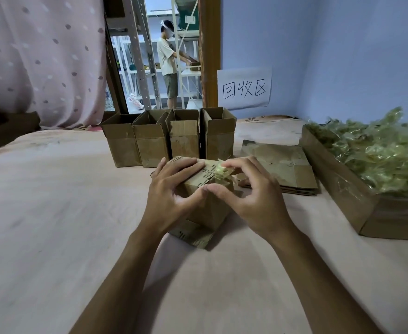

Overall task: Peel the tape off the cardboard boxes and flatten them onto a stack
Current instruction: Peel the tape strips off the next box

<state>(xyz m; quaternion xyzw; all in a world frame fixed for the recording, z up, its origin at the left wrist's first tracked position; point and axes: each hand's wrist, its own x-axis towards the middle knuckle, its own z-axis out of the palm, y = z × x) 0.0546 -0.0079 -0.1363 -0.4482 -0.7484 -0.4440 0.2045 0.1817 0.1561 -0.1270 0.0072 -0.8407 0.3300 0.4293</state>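
Left hand (pixel 174 186) grips a small cardboard box (pixel 207 213) while right hand (pixel 248 191) pinches a crumpled tape wad (pixel 222 171) atop it; four upright boxes (pixel 171 138) wait beyond the hands, a flattened stack (pixel 280 165) lies just right

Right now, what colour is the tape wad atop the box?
Pale translucent yellow tape wad; head view.
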